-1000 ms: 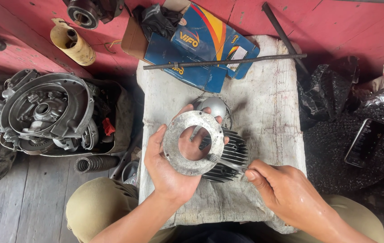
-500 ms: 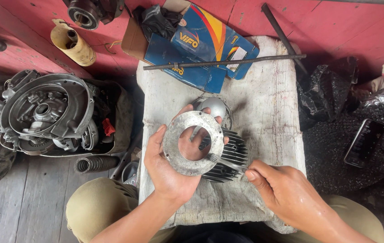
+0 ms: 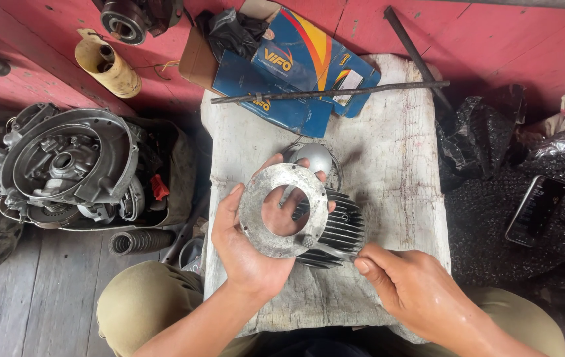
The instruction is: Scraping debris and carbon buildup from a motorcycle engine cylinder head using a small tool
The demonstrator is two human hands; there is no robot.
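grey metal fills the left hand: it grips a finned engine cylinder from below and holds it up so its flat round flange faces the camera. the thumb lies along the left rim of the flange, and the fingers show through the big hole in the middle and curl over the top rim. the dark fins of the cylinder stick out to the right, behind the flange.

the right hand is just below and right of the cylinder. its thumb and fingers are pinched shut on a thin metal tool, whose tip touches the lower right edge of the flange. what kind of tool it is cannot be told.

under both hands is a worn white board. just past the left hand's fingers a shiny round piston lies on the board. further up, a long rusty rod lies across the board and over a blue cardboard box.

well off to the left of the left hand, a grey engine case sits on the wooden floor, with a black ribbed rubber hose near it. far to the right of the right hand, a phone rests on black plastic bags.
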